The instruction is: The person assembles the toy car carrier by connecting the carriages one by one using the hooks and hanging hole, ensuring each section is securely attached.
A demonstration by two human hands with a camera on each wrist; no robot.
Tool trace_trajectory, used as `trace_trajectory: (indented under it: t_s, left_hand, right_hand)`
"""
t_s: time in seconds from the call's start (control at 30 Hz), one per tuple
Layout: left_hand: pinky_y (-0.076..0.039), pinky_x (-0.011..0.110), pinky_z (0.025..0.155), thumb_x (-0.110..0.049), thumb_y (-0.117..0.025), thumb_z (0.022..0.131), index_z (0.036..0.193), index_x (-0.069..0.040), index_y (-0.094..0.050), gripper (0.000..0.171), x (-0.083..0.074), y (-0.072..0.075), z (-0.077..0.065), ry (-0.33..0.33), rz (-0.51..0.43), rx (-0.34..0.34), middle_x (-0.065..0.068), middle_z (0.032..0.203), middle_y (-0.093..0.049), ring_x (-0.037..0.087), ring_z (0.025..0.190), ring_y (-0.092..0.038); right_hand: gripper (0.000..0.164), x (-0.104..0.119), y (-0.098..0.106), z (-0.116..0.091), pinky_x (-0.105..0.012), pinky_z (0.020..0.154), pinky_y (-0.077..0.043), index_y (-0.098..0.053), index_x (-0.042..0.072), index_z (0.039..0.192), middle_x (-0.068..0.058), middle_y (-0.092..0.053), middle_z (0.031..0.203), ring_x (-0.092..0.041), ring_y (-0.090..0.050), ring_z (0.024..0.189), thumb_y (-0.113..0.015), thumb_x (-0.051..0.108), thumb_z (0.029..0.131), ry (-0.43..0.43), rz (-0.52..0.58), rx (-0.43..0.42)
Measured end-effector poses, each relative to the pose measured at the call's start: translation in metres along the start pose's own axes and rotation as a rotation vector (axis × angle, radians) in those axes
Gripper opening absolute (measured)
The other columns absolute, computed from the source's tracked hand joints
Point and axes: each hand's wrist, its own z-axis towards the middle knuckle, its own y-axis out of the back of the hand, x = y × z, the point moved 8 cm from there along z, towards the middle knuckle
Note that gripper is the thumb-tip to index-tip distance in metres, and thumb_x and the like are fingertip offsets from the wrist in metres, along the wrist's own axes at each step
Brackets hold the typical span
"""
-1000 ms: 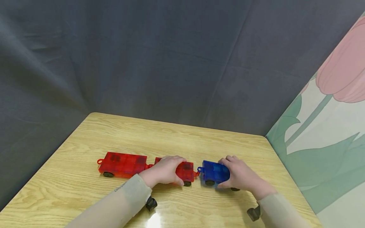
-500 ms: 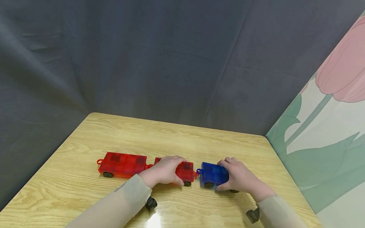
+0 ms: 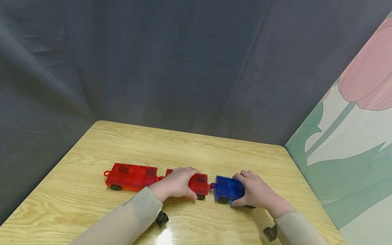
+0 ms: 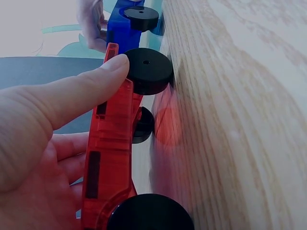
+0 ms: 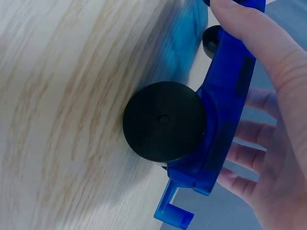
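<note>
My left hand [image 3: 177,183] grips a translucent red toy train car [image 3: 199,183] across its top, thumb along the near side above a black wheel [image 4: 149,71] in the left wrist view. Its far-left end joins a second red car [image 3: 131,175] through a red coupling. To the right, my right hand [image 3: 257,190] holds a blue toy train car [image 3: 229,188] between thumb and fingers. The blue car's ring [image 3: 213,185] overlaps the hook at the right end of the held red car. A blue hook [image 5: 177,215] sticks out at the blue car's other end in the right wrist view.
The cars stand in a row on a light wood-grain table [image 3: 153,143]. A dark grey curtain [image 3: 171,68] hangs behind it. At the right is a wall with a pink tulip print [image 3: 367,78]. Black wrist cameras [image 3: 162,218] hang below both wrists.
My right hand has shifted the blue car slightly left and nearer to me, and its ring has come down over the red hook. My left hand and both red cars have stayed in place.
</note>
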Motion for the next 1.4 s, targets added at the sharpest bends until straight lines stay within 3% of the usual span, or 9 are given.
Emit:
trace_trajectory:
  t_s: [0.53,1.1,1.27,1.4]
  left_hand:
    - [-0.026,0.048,0.113,-0.039,-0.088,0.074,0.145,-0.013,-0.050,0.085,0.0005,-0.0001,0.0005,0.002,0.010,0.006,0.004,0.145,-0.050,0.027,0.135,-0.042]
    - [-0.022,0.048,0.114,-0.039,-0.088,0.073,0.144,-0.013,-0.051,0.085,0.0011,-0.0015,0.0034,-0.006,0.026,0.005,0.003,0.144,-0.051,0.026,0.135,-0.042]
    - [-0.020,0.050,0.115,-0.039,-0.088,0.072,0.145,-0.013,-0.050,0.086,0.0016,-0.0021,0.0025,-0.020,0.031,0.009,0.002,0.145,-0.050,0.025,0.136,-0.040]
    - [-0.017,0.050,0.115,-0.041,-0.089,0.072,0.149,-0.014,-0.045,0.093,0.0043,-0.0031,-0.0011,-0.027,0.055,0.021,0.001,0.149,-0.045,0.025,0.139,-0.036]
  right_hand:
    - [0.085,0.0031,-0.0007,0.0012,-0.047,0.079,-0.049,-0.063,0.012,0.120,0.001,-0.056,0.101,-0.021,-0.053,0.090,-0.085,0.067,0.059,-0.002,-0.047,0.024]
    - [0.084,0.0051,-0.0004,0.0016,-0.047,0.079,-0.048,-0.060,0.013,0.119,0.000,-0.053,0.099,-0.023,-0.052,0.093,-0.087,0.063,0.058,-0.062,-0.057,0.069]
    - [0.090,0.0031,-0.0006,0.0000,-0.050,0.083,-0.048,-0.060,0.011,0.125,-0.001,-0.055,0.104,-0.024,-0.053,0.097,-0.086,0.066,0.058,-0.085,-0.015,0.097]
    - [0.103,0.0000,0.0010,-0.0033,-0.057,0.090,-0.045,-0.055,0.008,0.136,-0.007,-0.057,0.118,-0.030,-0.053,0.109,-0.084,0.068,0.058,-0.097,0.052,0.115]
